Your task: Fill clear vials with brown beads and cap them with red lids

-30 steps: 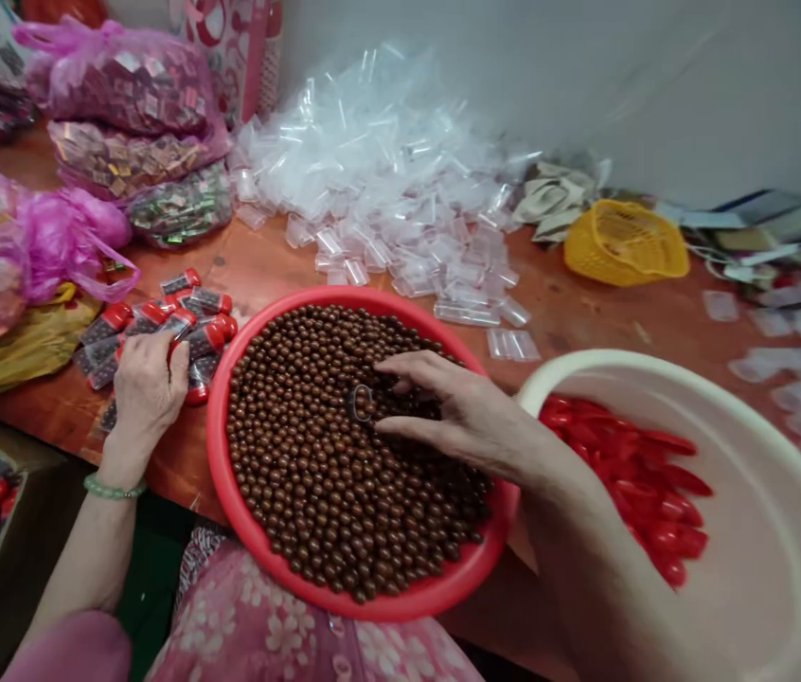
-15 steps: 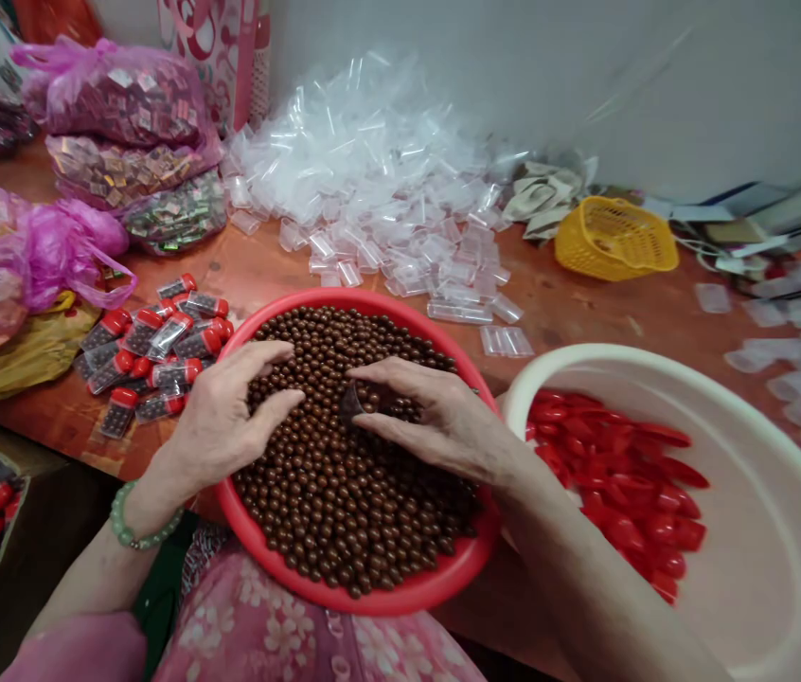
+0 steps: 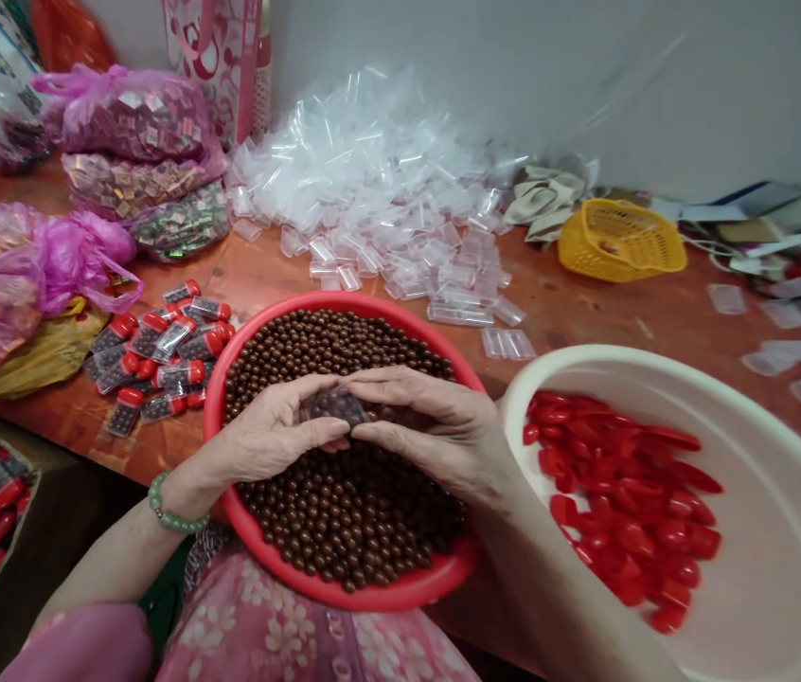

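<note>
Over a red basin [image 3: 400, 599] full of brown balls [image 3: 350, 530], my two hands meet around a small clear plastic container [image 3: 336, 407]. It has dark contents. My left hand [image 3: 279, 431] pinches its left side between thumb and fingers. From the other side, my right hand [image 3: 436, 426] closes on its right end, which the fingers partly hide. Left of the basin lie several filled clear containers with red caps [image 3: 173, 336]. A white tub [image 3: 784, 530] at the right holds loose red plastic caps [image 3: 628, 511].
Empty clear containers [image 3: 379, 180] are heaped at the back by the wall. A yellow basket [image 3: 620, 242] stands at the back right. Pink plastic bags [image 3: 131, 123] of small packets sit at the left. Below them, a cardboard box [image 3: 24, 530] holds more red-capped containers.
My left hand has moved right and taken hold of the clear container, which only my right hand held before. The view has shifted slightly.
</note>
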`<act>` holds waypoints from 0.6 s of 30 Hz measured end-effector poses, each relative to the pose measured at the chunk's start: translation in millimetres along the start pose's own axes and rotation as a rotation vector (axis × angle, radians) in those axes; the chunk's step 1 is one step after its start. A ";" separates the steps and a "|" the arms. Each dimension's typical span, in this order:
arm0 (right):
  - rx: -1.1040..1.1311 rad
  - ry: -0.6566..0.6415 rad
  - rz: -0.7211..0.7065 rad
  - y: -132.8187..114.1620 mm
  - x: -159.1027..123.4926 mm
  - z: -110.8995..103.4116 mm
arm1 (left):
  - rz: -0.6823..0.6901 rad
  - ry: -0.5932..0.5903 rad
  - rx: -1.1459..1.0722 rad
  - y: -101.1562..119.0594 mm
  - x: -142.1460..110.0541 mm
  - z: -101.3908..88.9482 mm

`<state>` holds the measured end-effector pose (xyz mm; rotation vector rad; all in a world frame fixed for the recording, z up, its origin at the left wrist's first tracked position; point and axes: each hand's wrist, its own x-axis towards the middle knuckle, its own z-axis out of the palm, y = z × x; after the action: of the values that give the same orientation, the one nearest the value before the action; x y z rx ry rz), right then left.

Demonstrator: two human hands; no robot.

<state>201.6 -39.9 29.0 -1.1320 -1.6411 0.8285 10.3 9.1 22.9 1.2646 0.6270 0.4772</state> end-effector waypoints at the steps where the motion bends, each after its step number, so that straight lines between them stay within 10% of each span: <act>1: 0.018 0.049 0.009 0.7 -1.8 3.7 | -0.020 0.005 -0.027 -0.4 0.4 0.1; 7: 0.116 0.199 0.134 7.6 -6.0 18.8 | -0.051 0.063 -0.087 -3.2 1.9 0.1; 18: 0.086 -0.154 0.313 8.3 6.5 10.6 | -0.022 0.107 0.142 -11.2 -1.0 -7.1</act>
<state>193.3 -31.1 20.3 -1.3102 -1.5559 1.2007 4.7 10.9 10.9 1.3718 0.7755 0.4918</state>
